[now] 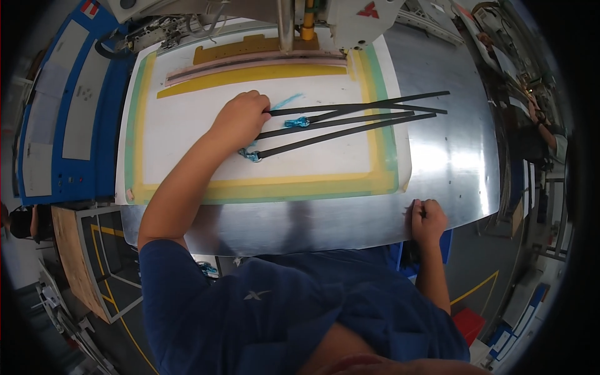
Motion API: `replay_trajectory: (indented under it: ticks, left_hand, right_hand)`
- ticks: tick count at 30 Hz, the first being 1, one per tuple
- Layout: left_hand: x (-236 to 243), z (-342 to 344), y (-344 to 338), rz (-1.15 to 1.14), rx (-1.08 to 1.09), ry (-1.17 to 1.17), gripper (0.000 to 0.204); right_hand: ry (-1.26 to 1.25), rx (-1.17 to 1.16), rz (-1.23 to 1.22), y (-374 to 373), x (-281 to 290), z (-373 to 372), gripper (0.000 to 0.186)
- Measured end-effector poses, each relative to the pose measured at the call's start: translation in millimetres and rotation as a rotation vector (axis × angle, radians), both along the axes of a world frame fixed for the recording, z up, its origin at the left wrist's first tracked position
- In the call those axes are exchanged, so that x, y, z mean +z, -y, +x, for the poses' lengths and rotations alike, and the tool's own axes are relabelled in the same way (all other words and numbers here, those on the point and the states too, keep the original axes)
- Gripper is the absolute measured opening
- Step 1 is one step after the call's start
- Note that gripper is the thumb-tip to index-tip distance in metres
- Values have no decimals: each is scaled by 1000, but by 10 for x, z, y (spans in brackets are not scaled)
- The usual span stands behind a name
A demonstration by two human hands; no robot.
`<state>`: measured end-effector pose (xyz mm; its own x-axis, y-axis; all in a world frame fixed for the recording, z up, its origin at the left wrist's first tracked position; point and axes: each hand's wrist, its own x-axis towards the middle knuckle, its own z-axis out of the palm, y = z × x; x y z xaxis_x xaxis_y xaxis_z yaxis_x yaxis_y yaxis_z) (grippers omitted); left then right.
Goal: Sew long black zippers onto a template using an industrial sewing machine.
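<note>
My left hand (240,122) is closed at the left end of the upper black strap (325,109), its fingertips hidden under the hand. Several narrow black straps lie side by side and partly crossed, their free ends fanning to the right over the metal. A shiny blue piece (297,122) sits at the left end of one strap. Beneath my left wrist, another blue piece with a metal ring (251,155) ends the nearest strap (344,137). My right hand (430,219) is curled at the table's near right edge; whatever it holds, if anything, is hidden.
A white sheet bordered with yellow and green tape (262,187) covers part of the metal table (447,156). Machine parts (362,22) overhang the far side, near a yellow strip (250,81). A blue cabinet (69,106) stands left; a blue bin (445,247) is below the edge.
</note>
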<state>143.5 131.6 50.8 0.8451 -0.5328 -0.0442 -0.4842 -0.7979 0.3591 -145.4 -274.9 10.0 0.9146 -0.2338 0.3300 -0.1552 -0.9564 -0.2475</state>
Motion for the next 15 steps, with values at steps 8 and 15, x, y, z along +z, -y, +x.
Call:
replay_trajectory:
  ticks: [8, 15]
  left_hand:
    - [155, -210, -382, -86, 122, 67, 25]
    - [129, -474, -1503, -133, 293, -126, 43]
  right_hand:
    - [58, 16, 23, -101, 17, 30, 27]
    - [-15, 38, 69, -655, 18, 168, 20]
